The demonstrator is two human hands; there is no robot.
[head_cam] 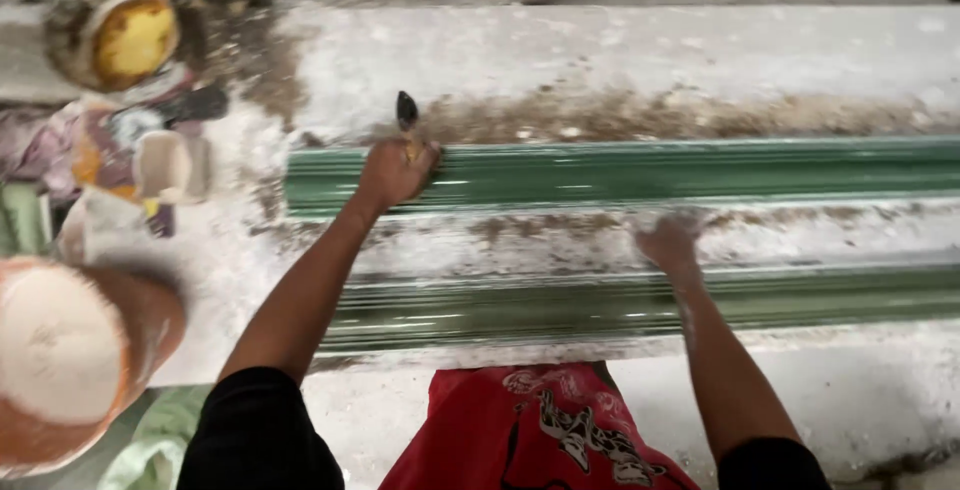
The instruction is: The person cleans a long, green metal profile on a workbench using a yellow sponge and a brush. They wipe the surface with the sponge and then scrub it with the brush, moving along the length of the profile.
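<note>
Red cloth (pixel 530 430) with a dark print is seen nearest the camera, and at far left an orange bowl (pixel 70 350) of pale powder is set on the dusty table (pixel 600 50), with a yellow-filled tub (pixel 115 30) behind it. Further right, the left hand (pixel 395 172) is laid on the upper green moulding (pixel 700 172), its fingers clamped on a dark-tipped brush (pixel 407 115). The right hand (pixel 668 243) is pressed between that moulding and the lower green moulding (pixel 800 295); its fingers are blurred, so their state cannot be told.

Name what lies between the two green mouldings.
In the head view, a pale dusty strip with brown patches lies between the far moulding and near moulding.
</note>
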